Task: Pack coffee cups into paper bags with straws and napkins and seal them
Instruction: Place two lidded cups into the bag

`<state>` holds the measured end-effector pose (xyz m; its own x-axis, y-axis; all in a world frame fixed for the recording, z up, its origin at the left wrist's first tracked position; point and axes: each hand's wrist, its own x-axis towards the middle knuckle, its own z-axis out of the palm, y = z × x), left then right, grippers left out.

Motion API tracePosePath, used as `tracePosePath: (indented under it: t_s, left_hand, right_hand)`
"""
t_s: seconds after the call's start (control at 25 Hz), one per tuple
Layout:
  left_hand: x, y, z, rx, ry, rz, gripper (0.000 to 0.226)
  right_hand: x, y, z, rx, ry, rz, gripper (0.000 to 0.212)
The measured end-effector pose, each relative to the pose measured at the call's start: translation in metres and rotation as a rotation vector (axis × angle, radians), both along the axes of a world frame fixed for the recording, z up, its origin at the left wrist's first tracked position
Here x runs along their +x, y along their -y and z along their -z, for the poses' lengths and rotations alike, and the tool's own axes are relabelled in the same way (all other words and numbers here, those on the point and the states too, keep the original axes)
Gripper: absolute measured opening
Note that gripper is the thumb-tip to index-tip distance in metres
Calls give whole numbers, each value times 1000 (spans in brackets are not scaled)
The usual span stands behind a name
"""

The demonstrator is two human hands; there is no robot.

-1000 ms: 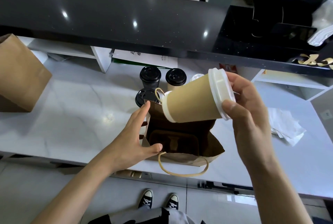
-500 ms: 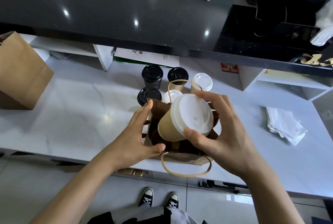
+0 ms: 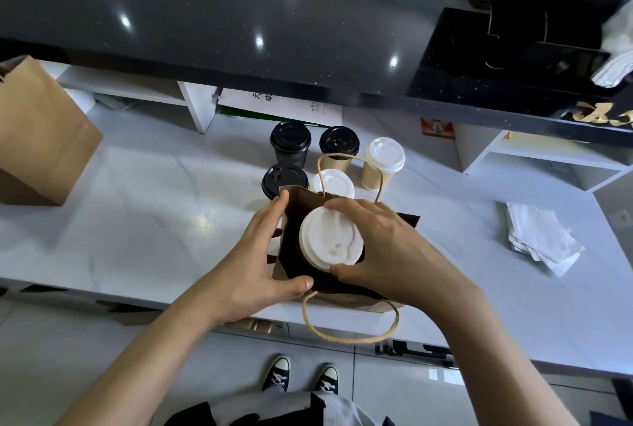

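The right hand grips a white-lidded coffee cup by the rim of its lid, fingers curled over the far edge and the thumb hooked under the near edge; the cup stands upright in the mouth of the open brown paper bag, its body hidden inside the dark interior. The left hand holds the bag's left wall, fingertips at the top edge and the thumb pressed along the near rim, keeping the mouth spread. One twine handle loops forward over the edge of the white counter, the other arches up behind the cup. Just behind the bag stand five more cups: three black-lidded cups at back and left, a white-lidded cup touching the bag's far wall, and another white-lidded kraft cup to its right. A stack of white napkins lies well apart on the right. A second, closed paper bag stands at the counter's far left.
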<state>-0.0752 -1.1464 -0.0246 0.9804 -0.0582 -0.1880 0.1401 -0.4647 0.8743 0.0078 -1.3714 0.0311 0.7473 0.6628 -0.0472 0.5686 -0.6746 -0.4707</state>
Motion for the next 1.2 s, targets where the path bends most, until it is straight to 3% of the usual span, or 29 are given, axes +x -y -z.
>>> tracePosePath:
  t_s: [0.12, 0.32, 0.8, 1.0, 1.2]
  left_hand:
    - [-1, 1, -2, 0, -2, -3, 121]
    - [-3, 1, -4, 21, 10, -11, 122]
    - [-4, 3, -8, 51, 2, -3, 123]
    - [-4, 2, -7, 51, 4, 0, 124]
    - [-4, 3, -7, 55, 1, 15, 124]
  right_hand:
    - [7, -7, 3, -33, 83, 8, 81]
    - [6, -14, 19, -103, 28, -63, 81]
    - [13, -38, 45, -238, 5, -152, 61]
    - [12, -51, 55, -284, 82, -186, 44]
    - [19, -58, 61, -325, 44, -175, 46]
